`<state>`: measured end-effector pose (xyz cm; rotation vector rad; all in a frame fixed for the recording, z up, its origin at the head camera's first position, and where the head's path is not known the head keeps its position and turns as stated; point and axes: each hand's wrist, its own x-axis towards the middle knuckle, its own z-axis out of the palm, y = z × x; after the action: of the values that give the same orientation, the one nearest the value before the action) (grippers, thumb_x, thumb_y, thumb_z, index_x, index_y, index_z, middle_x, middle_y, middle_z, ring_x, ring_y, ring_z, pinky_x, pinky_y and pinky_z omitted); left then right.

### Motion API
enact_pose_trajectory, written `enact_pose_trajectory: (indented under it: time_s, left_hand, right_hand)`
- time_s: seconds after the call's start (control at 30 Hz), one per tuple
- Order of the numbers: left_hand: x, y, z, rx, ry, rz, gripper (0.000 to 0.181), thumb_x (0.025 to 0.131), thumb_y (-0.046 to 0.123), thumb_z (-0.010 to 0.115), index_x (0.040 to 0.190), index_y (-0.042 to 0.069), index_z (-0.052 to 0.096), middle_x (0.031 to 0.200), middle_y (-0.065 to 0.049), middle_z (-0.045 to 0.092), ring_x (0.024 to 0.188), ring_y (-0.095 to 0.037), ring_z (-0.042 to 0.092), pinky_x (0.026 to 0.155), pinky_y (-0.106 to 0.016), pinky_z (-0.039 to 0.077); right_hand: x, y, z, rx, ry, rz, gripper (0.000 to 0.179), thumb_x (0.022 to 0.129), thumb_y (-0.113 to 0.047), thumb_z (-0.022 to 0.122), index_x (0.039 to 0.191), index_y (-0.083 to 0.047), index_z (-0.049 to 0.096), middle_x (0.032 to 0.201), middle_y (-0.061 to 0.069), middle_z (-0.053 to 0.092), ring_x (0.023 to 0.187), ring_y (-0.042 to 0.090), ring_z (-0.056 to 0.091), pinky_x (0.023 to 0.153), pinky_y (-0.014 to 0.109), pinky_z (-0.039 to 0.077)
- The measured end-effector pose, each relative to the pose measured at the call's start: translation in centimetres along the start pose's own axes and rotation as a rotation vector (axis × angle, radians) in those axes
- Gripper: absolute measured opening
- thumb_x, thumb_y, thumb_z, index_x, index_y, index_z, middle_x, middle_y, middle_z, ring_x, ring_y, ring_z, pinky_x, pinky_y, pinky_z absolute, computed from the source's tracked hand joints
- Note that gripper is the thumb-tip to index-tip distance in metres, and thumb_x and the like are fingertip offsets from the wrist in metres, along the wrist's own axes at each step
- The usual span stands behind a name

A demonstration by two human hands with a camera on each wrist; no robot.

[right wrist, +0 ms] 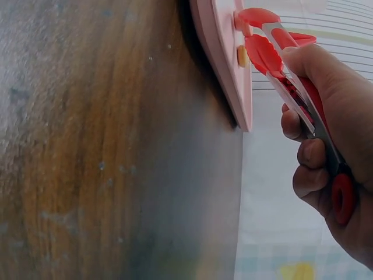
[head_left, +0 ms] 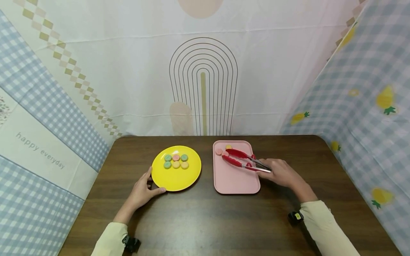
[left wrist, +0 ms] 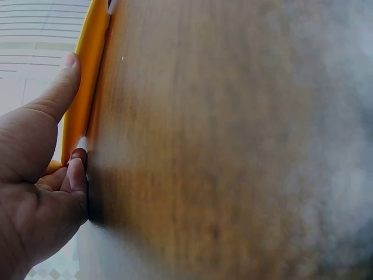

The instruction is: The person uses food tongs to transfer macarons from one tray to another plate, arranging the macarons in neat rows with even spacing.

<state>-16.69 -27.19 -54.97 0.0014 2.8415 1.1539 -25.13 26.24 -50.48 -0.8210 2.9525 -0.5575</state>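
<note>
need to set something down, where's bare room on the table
Most room: the near table, between the sleeves, below plate and tray. Also its far right corner, beyond the right hand. Between those two, just a narrow strip. Crowded: the tray's far end, with tongs and sweets, and the plate's far half, with six sweets.

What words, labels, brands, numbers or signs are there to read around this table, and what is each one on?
"happy everyday": printed on the white band of the checked cloth at the left.
Too small to read: any marking on the yellow-green patch of the right wrist device, or on the small round pieces.
No readable text on the yellow plate, pink tray or red tongs.
</note>
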Motion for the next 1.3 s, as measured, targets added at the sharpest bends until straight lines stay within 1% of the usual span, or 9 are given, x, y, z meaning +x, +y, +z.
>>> enact_pose_trajectory:
  time_s: [0.13,0.3,0.43,0.63,0.83,1.03,1.1,1.23,1.3]
  left_hand:
    - [0.0,0.0,0.0,-0.001,0.0,-0.001,0.117,0.082,0.051,0.083,0.162,-0.003,0.015,0.128,-0.017,0.057,0.116,-0.029,0.057,0.098,-0.048,0.052]
    - [0.1,0.0,0.1,-0.004,0.001,0.001,0.118,0.082,0.051,0.083,0.162,-0.003,0.015,0.129,-0.017,0.057,0.115,-0.028,0.057,0.098,-0.048,0.052]
    - [0.0,0.0,0.1,-0.007,0.0,0.002,0.118,0.082,0.051,0.083,0.162,-0.003,0.015,0.13,-0.018,0.057,0.115,-0.028,0.057,0.098,-0.049,0.052]
    - [0.0,0.2,0.0,-0.008,-0.006,-0.001,0.117,0.082,0.051,0.082,0.162,-0.003,0.015,0.129,-0.017,0.057,0.115,-0.028,0.056,0.099,-0.048,0.051]
    - [0.1,0.1,-0.1,-0.01,-0.004,0.0,0.117,0.083,0.051,0.082,0.162,-0.003,0.015,0.131,-0.019,0.056,0.116,-0.029,0.057,0.099,-0.049,0.051]
    - [0.1,0.0,-0.1,-0.011,0.001,0.002,0.117,0.082,0.05,0.083,0.162,-0.003,0.015,0.128,-0.017,0.057,0.116,-0.029,0.057,0.099,-0.049,0.051]
    - [0.1,-0.1,-0.1,-0.01,0.004,0.002,0.117,0.082,0.05,0.083,0.162,-0.003,0.016,0.128,-0.017,0.057,0.116,-0.028,0.057,0.099,-0.049,0.051]
    - [0.1,-0.2,0.0,-0.005,0.005,-0.001,0.117,0.082,0.051,0.083,0.162,-0.003,0.016,0.13,-0.018,0.057,0.116,-0.029,0.057,0.099,-0.049,0.051]
    - [0.1,-0.2,0.0,-0.003,0.002,-0.005,0.117,0.082,0.052,0.082,0.162,-0.003,0.016,0.131,-0.019,0.056,0.115,-0.029,0.056,0.099,-0.049,0.051]
  right_hand:
    - [0.0,-0.4,-0.3,-0.004,0.038,-0.039,0.056,0.092,-0.039,0.077,0.13,0.001,0.068,0.11,0.016,0.072,0.083,0.02,0.062,0.072,0.04,0.054]
    - [0.4,-1.2,-0.8,-0.019,0.081,-0.073,0.052,0.091,-0.036,0.079,0.127,0.0,0.07,0.105,0.013,0.073,0.078,0.018,0.061,0.069,0.036,0.052]
    - [0.9,-2.3,-1.2,-0.023,0.088,-0.093,0.052,0.09,-0.036,0.08,0.126,0.0,0.071,0.105,0.013,0.073,0.076,0.018,0.059,0.067,0.033,0.051]
    - [1.7,-4.3,-1.6,-0.021,0.076,-0.118,0.056,0.089,-0.035,0.081,0.13,0.0,0.069,0.112,0.017,0.073,0.081,0.019,0.061,0.07,0.035,0.055]
    - [3.1,-6.3,-1.5,-0.009,0.105,-0.196,0.052,0.089,-0.035,0.081,0.128,-0.002,0.071,0.113,0.013,0.073,0.081,0.017,0.062,0.071,0.037,0.056]
    - [4.9,-8.4,-1.2,-0.018,0.126,-0.282,0.044,0.089,-0.034,0.08,0.121,-0.004,0.073,0.096,0.006,0.072,0.073,0.014,0.056,0.065,0.034,0.051]
    - [5.5,-9.1,-0.9,-0.005,0.12,-0.304,0.041,0.09,-0.034,0.08,0.118,-0.006,0.074,0.093,0.004,0.071,0.073,0.013,0.055,0.064,0.032,0.05]
    - [6.8,-10.5,-0.1,0.018,0.094,-0.327,0.042,0.09,-0.035,0.08,0.121,-0.007,0.074,0.099,0.002,0.073,0.075,0.012,0.058,0.066,0.03,0.052]
    - [7.3,-11.2,0.4,0.02,0.067,-0.331,0.041,0.091,-0.036,0.079,0.12,-0.008,0.074,0.094,0.001,0.072,0.072,0.012,0.057,0.065,0.027,0.051]
